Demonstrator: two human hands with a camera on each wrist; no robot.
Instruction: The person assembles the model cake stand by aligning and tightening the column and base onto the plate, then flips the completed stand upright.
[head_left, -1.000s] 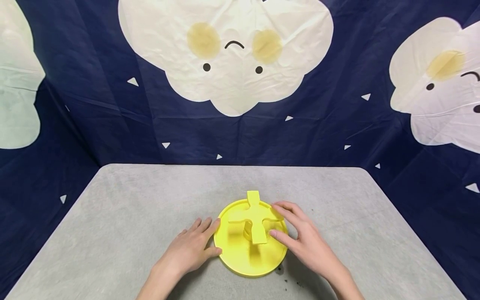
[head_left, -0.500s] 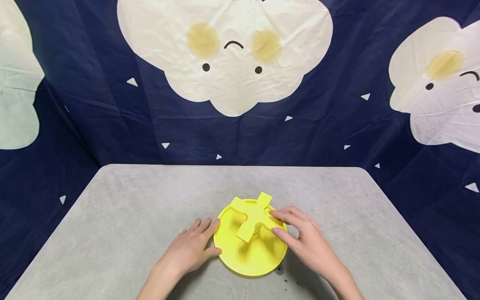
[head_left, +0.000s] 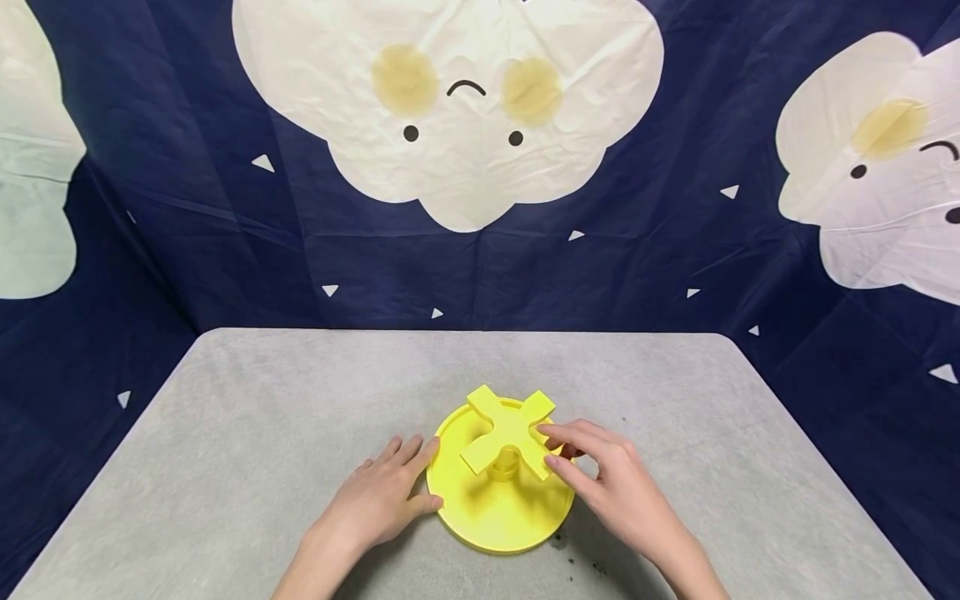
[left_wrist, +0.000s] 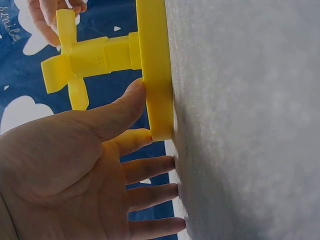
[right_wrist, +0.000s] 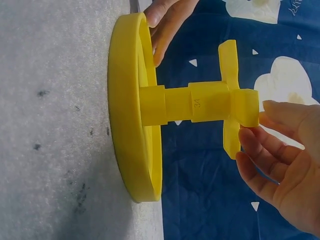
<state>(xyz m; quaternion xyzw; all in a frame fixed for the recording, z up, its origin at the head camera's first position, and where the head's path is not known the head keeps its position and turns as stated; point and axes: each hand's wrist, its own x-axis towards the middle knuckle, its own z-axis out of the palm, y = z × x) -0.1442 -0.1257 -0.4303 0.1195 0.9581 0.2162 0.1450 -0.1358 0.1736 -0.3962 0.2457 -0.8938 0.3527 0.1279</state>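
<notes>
A yellow cross-shaped handle (head_left: 510, 429) tops an upright yellow stem (right_wrist: 177, 104) at the middle of a round yellow base (head_left: 501, 525). My right hand (head_left: 622, 475) has its thumb and curled fingers at two sides of one handle arm, at the right; the right wrist view shows the fingertips (right_wrist: 248, 134) against that arm. At the base's left, my left hand (head_left: 375, 500) touches the rim with thumb and index finger. Its other fingers (left_wrist: 152, 197) stretch out straight, their tips at the tabletop.
The grey table (head_left: 262, 433) has rounded far corners. Small dark specks (head_left: 597, 569) mark its surface near the right hand. Behind it hangs a dark blue cloth (head_left: 225, 250) printed with white clouds and small triangles.
The handle has turned; since half a second ago it has shifted a little clockwise, seen from above. My right fingers have moved slightly with it. The base and left hand have stayed still.
</notes>
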